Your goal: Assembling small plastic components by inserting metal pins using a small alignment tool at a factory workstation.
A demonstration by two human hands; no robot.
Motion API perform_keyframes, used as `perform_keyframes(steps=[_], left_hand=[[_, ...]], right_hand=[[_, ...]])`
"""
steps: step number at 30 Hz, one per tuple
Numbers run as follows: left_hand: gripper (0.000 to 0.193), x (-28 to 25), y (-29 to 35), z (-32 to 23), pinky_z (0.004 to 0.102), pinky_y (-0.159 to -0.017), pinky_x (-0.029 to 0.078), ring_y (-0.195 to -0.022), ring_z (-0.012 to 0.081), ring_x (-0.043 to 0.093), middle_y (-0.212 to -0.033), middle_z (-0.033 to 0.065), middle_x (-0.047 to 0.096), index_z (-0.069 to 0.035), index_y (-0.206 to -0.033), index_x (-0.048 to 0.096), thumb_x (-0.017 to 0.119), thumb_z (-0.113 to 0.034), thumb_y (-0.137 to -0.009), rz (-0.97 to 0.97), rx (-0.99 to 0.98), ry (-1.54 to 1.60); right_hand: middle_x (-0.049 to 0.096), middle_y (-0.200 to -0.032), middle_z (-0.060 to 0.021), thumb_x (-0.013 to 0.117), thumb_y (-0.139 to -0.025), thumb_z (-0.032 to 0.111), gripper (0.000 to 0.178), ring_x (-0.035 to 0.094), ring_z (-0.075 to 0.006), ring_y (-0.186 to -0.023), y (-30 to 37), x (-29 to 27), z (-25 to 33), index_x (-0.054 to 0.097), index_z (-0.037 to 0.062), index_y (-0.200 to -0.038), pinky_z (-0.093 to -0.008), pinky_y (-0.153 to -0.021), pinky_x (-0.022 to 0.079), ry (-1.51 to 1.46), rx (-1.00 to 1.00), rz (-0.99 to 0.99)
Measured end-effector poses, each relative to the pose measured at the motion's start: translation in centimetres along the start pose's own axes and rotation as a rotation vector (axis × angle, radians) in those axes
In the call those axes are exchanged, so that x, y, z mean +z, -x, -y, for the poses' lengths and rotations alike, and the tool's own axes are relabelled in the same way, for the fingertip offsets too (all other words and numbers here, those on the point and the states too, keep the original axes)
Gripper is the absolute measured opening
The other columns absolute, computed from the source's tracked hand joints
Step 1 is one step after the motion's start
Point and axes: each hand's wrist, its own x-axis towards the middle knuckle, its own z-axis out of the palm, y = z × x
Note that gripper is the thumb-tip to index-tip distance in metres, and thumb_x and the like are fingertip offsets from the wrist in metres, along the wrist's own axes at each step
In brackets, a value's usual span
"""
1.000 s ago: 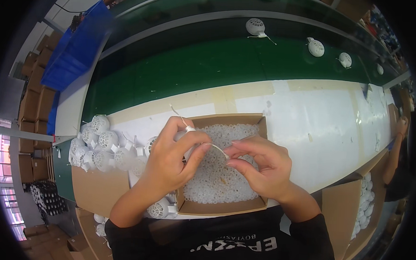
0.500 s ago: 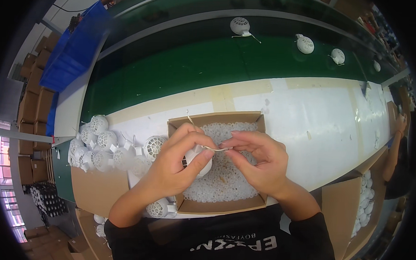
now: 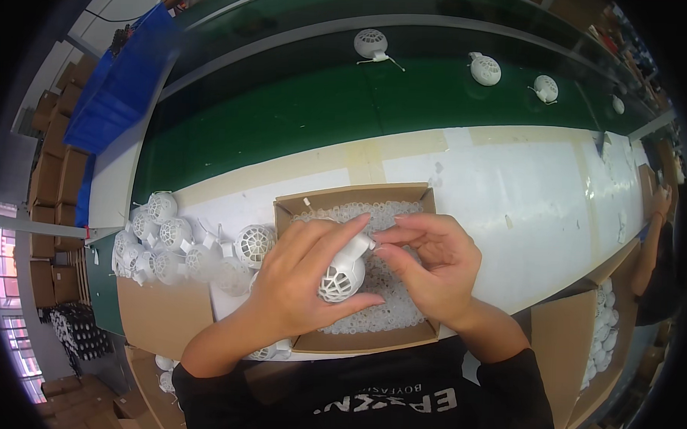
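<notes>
Left hand (image 3: 295,288) cupped around a white, round plastic housing with a lattice grille (image 3: 343,273), fingers curled over its top and thumb under its lower edge, so the housing is gripped firmly and held just above an open brown cardboard box filled with small white ring-shaped parts (image 3: 411,334). Right hand (image 3: 432,267) close beside it, fingers drawn together in a pinch at the short stub on the housing's upper right; whether a small part sits between the fingertips cannot be told, as they hide the spot.

Risks, as judged from this view: a small part pinched so finely could slip and drop among the rings in the box, where it would be hard to find again. The housing is held by a curled grip alone, and a push from the right hand against the stub could twist it out of the left. The lattice looks thin and might flex or crack under too tight a squeeze.

Both forearms enter from the lower edge and meet over the box, which rests on the pale counter (image 3: 511,182). To the left lies a heap of similar white grille housings (image 3: 183,247). Beyond the counter runs a green conveyor belt (image 3: 286,114) carrying further white housings (image 3: 485,68), well apart from the hands.
</notes>
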Motion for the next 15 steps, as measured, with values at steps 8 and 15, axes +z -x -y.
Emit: perform_keyframes(steps=[8, 15], left_hand=[[0.086, -0.2, -0.1, -0.9, 0.0359, -0.076, 0.053, -0.087, 0.0286, 0.063, -0.103, 0.0149, 0.062, -0.001, -0.142, 0.053, 0.092, -0.024, -0.069, -0.017, -0.052, 0.064], [0.095, -0.9, 0.5, -1.2, 0.0343, -0.078, 0.053, -0.085, 0.0289, 0.065, -0.100, 0.0173, 0.064, 0.001, -0.150, 0.041, 0.090, -0.022, -0.073, 0.159, -0.344, 0.595]], right_hand=[[0.071, -0.099, -0.0206, 0.068, -0.084, -0.017, 0.034, 0.072, -0.0252, -0.096, -0.3, -0.3, 0.6, 0.060, -0.0073, -0.115, -0.0342, -0.083, 0.060, 0.113, 0.002, 0.049], [0.072, -0.089, -0.0179, 0.071, -0.075, -0.020, 0.033, 0.073, -0.0273, -0.076, -0.9, -0.2, 0.8, 0.069, -0.0046, -0.103, -0.0321, -0.066, 0.060, 0.506, -0.410, 0.157]])
